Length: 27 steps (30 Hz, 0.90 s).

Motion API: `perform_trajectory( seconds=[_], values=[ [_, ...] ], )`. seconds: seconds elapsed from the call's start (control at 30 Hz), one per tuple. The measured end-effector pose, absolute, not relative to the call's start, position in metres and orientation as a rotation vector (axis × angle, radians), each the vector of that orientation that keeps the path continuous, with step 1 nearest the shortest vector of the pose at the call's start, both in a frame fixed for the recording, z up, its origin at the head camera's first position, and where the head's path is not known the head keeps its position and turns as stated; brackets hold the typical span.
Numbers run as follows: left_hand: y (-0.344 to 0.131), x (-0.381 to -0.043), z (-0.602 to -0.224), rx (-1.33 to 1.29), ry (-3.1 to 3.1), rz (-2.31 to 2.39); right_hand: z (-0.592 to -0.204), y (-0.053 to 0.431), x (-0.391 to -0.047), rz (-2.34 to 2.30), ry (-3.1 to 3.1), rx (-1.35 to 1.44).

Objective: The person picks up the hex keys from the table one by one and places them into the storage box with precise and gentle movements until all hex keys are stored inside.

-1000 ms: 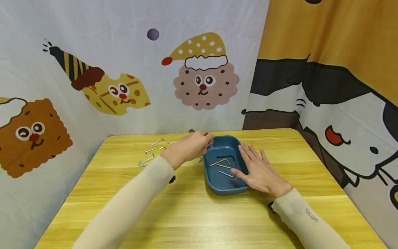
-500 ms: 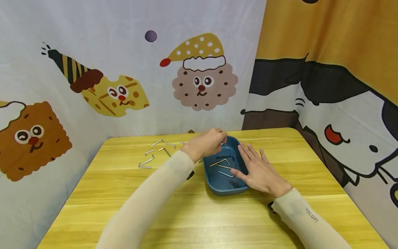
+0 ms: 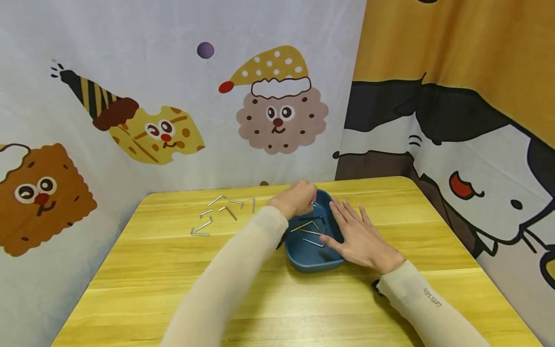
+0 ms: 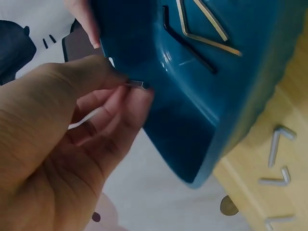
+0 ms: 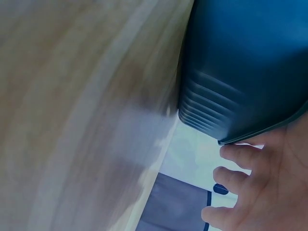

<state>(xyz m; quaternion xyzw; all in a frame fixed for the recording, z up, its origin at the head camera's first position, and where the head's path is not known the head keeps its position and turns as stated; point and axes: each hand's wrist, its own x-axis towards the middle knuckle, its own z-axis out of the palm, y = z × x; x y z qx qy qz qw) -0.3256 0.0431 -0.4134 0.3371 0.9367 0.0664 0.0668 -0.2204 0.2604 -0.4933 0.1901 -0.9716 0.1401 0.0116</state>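
My left hand (image 3: 296, 198) is over the far left part of a blue plastic bin (image 3: 299, 253). Between its thumb and fingertips it pinches a small silver hex key (image 4: 137, 84), whose end shows in the left wrist view. Inside the bin lie a black hex key (image 4: 190, 47), two brass-coloured hex keys (image 3: 302, 226) and a silver hex key (image 3: 312, 243). My right hand (image 3: 363, 241) rests along the bin's right rim with its fingers spread out straight, thumb reaching over the edge. In the right wrist view its fingertips are right at the bin's rim.
Several silver hex keys (image 3: 229, 212) lie scattered on the wooden table (image 3: 143, 284), left of the bin. A cartoon-printed curtain (image 3: 173, 48) hangs behind the table's far edge, and more patterned cloth (image 3: 468, 130) hangs at the right.
My left hand has moved right with the hex key, from the bin's left rim to over its inside. Its forearm now uncovers more hex keys on the table. The right hand stays put.
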Motion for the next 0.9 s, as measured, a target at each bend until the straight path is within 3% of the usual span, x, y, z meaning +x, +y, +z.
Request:
perform_trajectory(
  seconds=[0.5,0.9],
  values=[
    [0.062,-0.317,-0.421,0.586,2.732,0.145,-0.494,0.261,-0.221,0.418,-3.028,0.600],
    [0.051,-0.314,-0.414,0.702,2.753,0.190,-0.493,0.261,-0.221,0.435,-3.023,0.607]
  ],
)
